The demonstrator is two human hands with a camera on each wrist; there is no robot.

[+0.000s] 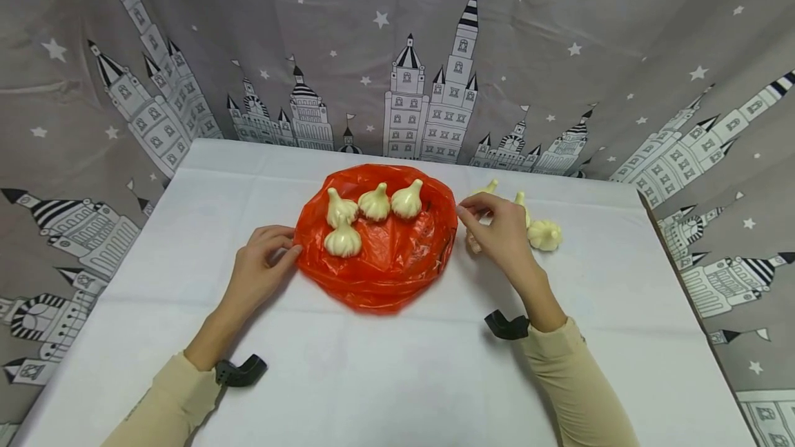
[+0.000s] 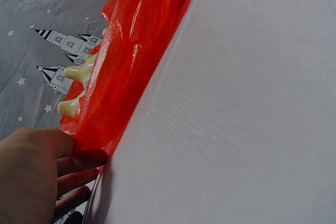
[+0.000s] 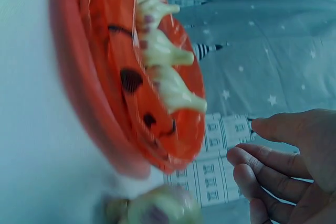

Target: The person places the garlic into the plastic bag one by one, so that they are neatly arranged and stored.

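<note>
Garlic bulbs point(image 1: 375, 203), four of them, sit inside a red plastic bag point(image 1: 394, 254) spread open on the white tabletop point(image 1: 385, 378): three line its far side and one lies in front of the leftmost. The hands are well apart, one at either side of the bag. The left hand point(image 1: 261, 261) pinches the bag's left edge between thumb and fingers. The right hand point(image 1: 499, 230) is just beside the right rim, its thumb and fingers parted with nothing between them. Loose bulbs point(image 1: 545, 234) rest to the right of the bag, some partly hidden by that hand. Behind the tabletop hangs a grey curtain point(image 1: 348, 12) printed with castles and stars.
</note>
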